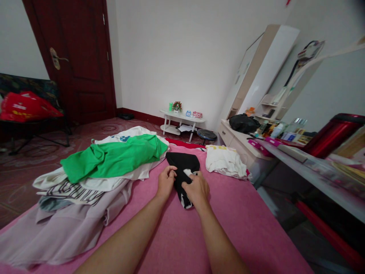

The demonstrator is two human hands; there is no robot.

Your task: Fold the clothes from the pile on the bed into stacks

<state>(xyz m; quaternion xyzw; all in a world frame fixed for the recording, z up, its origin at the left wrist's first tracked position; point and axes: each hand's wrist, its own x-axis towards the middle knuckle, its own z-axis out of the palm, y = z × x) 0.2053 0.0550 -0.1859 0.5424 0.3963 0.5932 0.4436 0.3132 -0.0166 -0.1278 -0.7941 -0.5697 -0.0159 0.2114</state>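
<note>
A black garment [182, 160] with white patches lies folded narrow on the pink bed cover [228, 228], in front of me. My left hand [167, 182] pinches its left edge, thumb and fingers together. On the other side my right hand [198, 188] is closed on a white part of the same garment. The garment's lower end, black and white, sticks out between my hands. What kind of garment it is, I cannot tell.
Left of my arms lies a loose heap of clothes with a green shirt [119, 156] on top and a pale mauve garment [68, 232] below. A folded white stack [225, 161] sits at the bed's far right. A cluttered desk [316, 179] stands along the right side.
</note>
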